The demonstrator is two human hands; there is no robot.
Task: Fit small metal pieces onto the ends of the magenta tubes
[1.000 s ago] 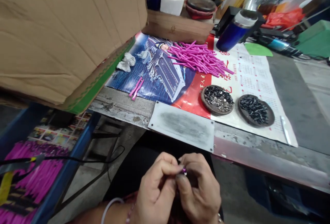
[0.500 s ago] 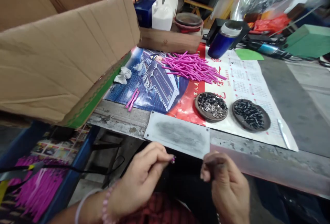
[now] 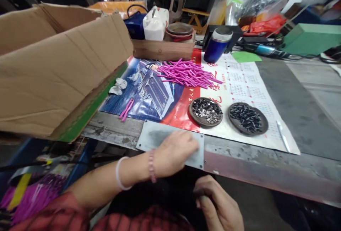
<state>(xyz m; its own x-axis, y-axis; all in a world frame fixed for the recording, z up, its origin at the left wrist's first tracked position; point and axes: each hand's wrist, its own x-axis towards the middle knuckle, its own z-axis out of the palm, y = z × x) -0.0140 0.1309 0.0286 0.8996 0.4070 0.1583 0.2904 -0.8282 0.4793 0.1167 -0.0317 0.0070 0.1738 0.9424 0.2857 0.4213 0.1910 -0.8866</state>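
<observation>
My left hand (image 3: pixel 177 152) is over the pale metal plate (image 3: pixel 145 137) at the table's near edge, its fingers curled together. Its fingertips face away from me, so anything they hold is hidden. Below the edge and to the right, my right hand (image 3: pixel 220 202) is closed, thumb against the bent, darkened fingers; I cannot see what lies inside. Beyond the plate stand a round dish (image 3: pixel 194 120) of small metal and black parts and another dish (image 3: pixel 234 125) of black pin-like pieces. A heap of pink strips (image 3: pixel 186 73) lies farther back, with a few pink strips (image 3: pixel 126 109) apart at the left.
A large cardboard box (image 3: pixel 66 71) fills the left side. A blue tumbler (image 3: pixel 217 46) stands at the back beside a green box (image 3: pixel 313 39). A white pen-like tool (image 3: pixel 282 136) lies on the calendar poster (image 3: pixel 262 99). More pink strips (image 3: pixel 32 199) are down at lower left.
My left hand has moved up and right over the plate; the small pinkish piece at its fingertips is now hidden. My right hand is lower and slightly left. The camera view has shifted.
</observation>
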